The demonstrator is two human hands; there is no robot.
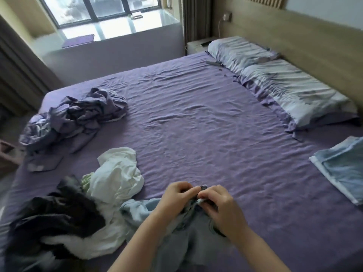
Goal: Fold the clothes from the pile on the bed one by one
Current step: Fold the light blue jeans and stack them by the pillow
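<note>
A light blue denim garment (188,240) lies crumpled at the near edge of the bed. My left hand (174,197) and my right hand (220,205) both pinch its top edge, close together, fingers curled on the cloth. To the left is the pile: a white garment (117,173), a small pale green piece (86,180) and dark black clothes (59,216). A folded light blue garment (341,169) lies flat at the right edge of the bed.
The purple bed sheet (196,118) is wrinkled across the middle. A bunched purple duvet (78,114) sits at the far left. Two pillows (275,81) lie along the wooden headboard (294,40). A window (102,10) is at the back.
</note>
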